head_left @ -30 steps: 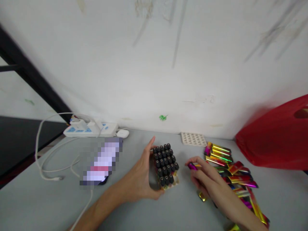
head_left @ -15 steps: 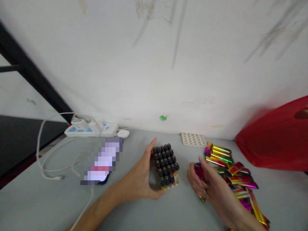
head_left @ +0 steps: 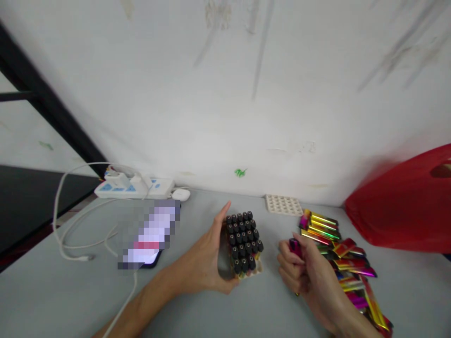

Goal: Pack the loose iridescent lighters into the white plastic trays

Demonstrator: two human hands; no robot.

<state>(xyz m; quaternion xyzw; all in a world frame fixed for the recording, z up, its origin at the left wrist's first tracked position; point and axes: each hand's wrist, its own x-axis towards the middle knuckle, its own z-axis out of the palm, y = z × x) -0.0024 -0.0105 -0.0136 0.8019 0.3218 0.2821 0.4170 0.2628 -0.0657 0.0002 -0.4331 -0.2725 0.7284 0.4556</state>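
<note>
My left hand (head_left: 204, 263) is curled around the left side of a block of upright tubes with black tips (head_left: 243, 237). Its thumb touches the front corner and its fingers reach to the back. The tubes stand in rows in a pale holed tray (head_left: 256, 270), whose front right corner has uncovered holes. To the right of the block, my right hand (head_left: 299, 267) is closed around a shiny magenta tube (head_left: 295, 246). Only the tube's upper end and a small gold bit below the fist show. Beside that hand lies a loose pile of shiny gold, red and magenta tubes (head_left: 355, 265).
A second pale holed tray (head_left: 283, 205) lies near the wall. At the far right stands a red bag (head_left: 405, 206). On the left are a blurred-out phone (head_left: 151, 237), a white power strip (head_left: 160, 188), a small white case (head_left: 181, 195) and looping white cables (head_left: 72, 257).
My right hand has shifted slightly right and turned, with the magenta tube still in its grip. My left hand stays around the block, which has hardly moved.
</note>
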